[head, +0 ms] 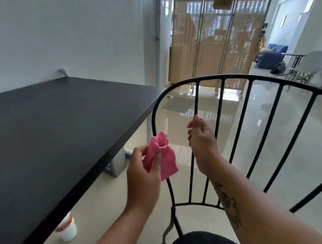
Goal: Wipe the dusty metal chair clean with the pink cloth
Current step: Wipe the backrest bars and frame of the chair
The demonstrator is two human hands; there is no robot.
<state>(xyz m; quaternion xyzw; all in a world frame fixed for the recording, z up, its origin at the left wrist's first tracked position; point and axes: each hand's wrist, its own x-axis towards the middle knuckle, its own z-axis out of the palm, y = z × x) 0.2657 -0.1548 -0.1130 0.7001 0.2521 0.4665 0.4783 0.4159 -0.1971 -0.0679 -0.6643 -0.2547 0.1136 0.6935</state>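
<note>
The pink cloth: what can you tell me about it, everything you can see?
The pink cloth is a small piece of soft, plain fabric, crumpled rather than flat. Its upper part is bunched into folds, the lower part hangs loose. The left hand pinches it between thumb and fingers. It covers a stretch of the curved side bar of the black metal chair, seemingly gathered round it.
</note>
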